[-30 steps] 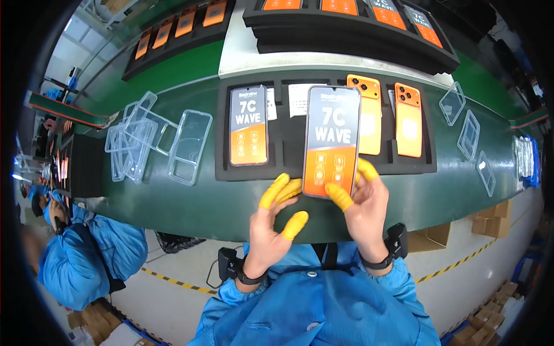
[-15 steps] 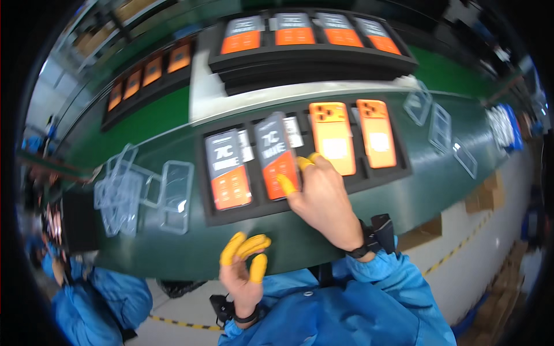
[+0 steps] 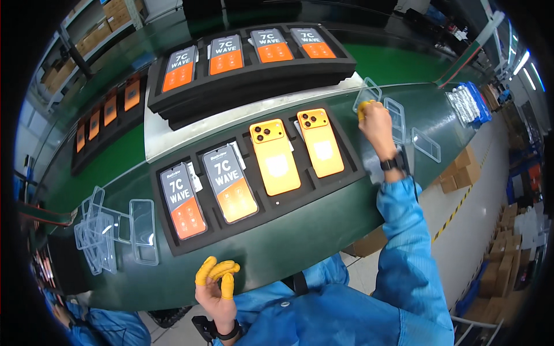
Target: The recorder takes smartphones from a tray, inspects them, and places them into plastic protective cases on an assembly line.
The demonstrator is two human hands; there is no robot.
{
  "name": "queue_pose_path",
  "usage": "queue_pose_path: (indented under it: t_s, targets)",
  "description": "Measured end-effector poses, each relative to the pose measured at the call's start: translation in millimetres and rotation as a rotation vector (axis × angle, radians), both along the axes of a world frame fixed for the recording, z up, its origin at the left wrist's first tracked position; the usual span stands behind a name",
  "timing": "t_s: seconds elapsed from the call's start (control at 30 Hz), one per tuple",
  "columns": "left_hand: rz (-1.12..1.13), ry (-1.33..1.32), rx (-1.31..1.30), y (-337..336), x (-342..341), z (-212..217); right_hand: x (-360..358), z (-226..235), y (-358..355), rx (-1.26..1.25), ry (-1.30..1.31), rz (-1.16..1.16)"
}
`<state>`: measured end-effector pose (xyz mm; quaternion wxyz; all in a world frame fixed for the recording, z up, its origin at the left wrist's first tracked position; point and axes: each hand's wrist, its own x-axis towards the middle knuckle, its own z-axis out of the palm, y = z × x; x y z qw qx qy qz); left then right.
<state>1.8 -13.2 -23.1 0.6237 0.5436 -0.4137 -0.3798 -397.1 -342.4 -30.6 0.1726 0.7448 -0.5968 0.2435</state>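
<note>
My left hand [image 3: 218, 291], with yellow finger cots on its fingertips, hovers by the bench's near edge, fingers apart and holding nothing. Stretched out to the right, my right hand [image 3: 378, 128] has its fingertips closed at the lower end of a clear phone case [image 3: 369, 86]; the curled fingers partly hide the grip. Between my hands lies a black foam tray [image 3: 265, 218]. In its left half sit two phones with grey-and-orange printed screens, one leftmost [image 3: 183, 199] and one beside it [image 3: 231, 184]. Two orange phones [image 3: 276, 158] with camera lenses up fill the right half.
More clear cases [image 3: 427, 145] lie beside my right hand, and a loose pile of cases [image 3: 104, 242] sits at left. Behind, stacked black trays [image 3: 259, 78] hold phones. Another tray [image 3: 109, 124] stands far left. A blue-edged bundle [image 3: 470, 104] is far right. A person's blue sleeve shows lower left.
My right hand has left the second phone and moved right to the clear cases. That phone, tilted before, now lies in its slot. The view has shifted; my left hand stays near the edge.
</note>
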Motion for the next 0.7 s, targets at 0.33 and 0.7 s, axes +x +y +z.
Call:
queue_pose_path:
  t_s: [0.33, 0.7]
  targets:
    - [-0.259, -0.135, 0.025, -29, -39, 3, 9, 10, -10, 0.068, -0.072, -0.431]
    - [-0.246, -0.322, -0.058, -1, -20, -8, 19, 60, 69, -0.187, -0.401, -0.331]
